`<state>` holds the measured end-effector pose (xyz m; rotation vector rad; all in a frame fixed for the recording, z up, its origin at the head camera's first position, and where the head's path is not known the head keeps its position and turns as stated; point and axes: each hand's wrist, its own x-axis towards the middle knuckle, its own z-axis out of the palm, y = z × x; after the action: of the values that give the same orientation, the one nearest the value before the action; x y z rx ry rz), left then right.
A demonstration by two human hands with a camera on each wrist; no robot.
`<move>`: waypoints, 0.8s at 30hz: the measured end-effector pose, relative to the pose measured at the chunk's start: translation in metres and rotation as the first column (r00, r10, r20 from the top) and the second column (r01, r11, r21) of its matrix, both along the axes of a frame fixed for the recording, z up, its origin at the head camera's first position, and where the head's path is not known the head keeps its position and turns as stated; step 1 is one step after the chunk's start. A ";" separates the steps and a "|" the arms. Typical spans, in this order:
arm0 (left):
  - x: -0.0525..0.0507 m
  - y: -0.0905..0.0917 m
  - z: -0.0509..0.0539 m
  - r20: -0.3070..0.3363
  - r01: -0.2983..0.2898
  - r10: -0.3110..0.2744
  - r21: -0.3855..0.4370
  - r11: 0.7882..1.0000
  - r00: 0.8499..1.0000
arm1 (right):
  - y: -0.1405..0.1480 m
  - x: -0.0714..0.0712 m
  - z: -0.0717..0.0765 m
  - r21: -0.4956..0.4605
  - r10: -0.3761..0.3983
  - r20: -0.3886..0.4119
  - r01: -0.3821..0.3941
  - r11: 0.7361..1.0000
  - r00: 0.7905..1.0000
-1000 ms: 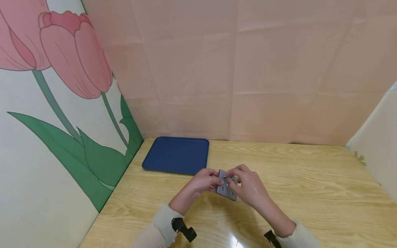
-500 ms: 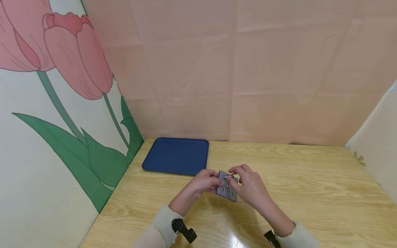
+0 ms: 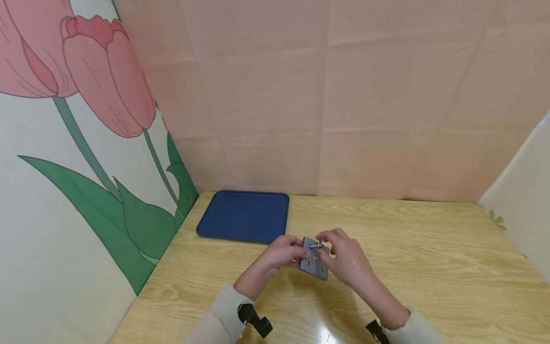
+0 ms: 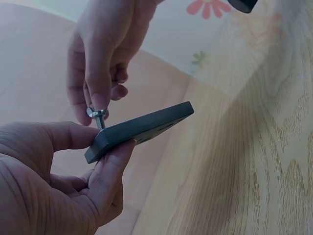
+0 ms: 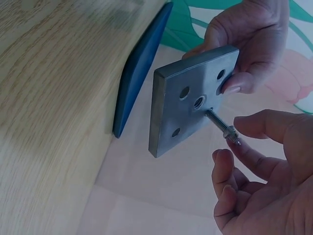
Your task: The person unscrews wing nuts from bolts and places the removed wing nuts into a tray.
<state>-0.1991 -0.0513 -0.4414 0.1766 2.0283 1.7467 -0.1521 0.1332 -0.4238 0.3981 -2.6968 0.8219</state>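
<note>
A square grey metal plate (image 5: 166,112) with several holes is held in the air above the table. My left hand (image 3: 282,251) grips it by one edge, thumb on one face and fingers on the other, as the left wrist view shows. From a hole near that edge sticks a threaded bolt (image 5: 216,120), with a nut-like piece (image 5: 230,133) near its outer end. My right hand (image 3: 345,258) has thumb and index finger around this outer end, lightly pinching it; the other fingers are curled. How deep the bolt sits in the hole is hidden.
A blue tray (image 3: 245,215) lies at the back left of the wooden table (image 3: 408,248), behind my left hand. A pinkish cloth backdrop (image 3: 365,119) rises at the rear edge. On the left stands a tulip-printed panel (image 3: 107,91), on the right a white one.
My right thumb and index finger have parted slightly at the bolt, and more of its outer end and the nut-like piece shows. The plate and my left hand have hardly moved.
</note>
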 end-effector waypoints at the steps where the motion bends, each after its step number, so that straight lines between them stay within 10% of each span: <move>1: 0.000 0.000 0.000 0.000 -0.001 0.001 0.003 1.000 1.000 | 0.000 0.000 0.000 -0.002 0.003 -0.002 -0.003 1.000 1.000; 24: 0.000 -0.002 0.001 0.000 0.002 -0.002 0.000 1.000 1.000 | -0.005 0.000 0.004 -0.039 0.017 -0.001 -0.017 0.999 1.000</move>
<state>-0.1993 -0.0533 -0.4408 0.1786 2.0268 1.7458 -0.1516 0.1283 -0.4194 0.4123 -2.6760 0.8769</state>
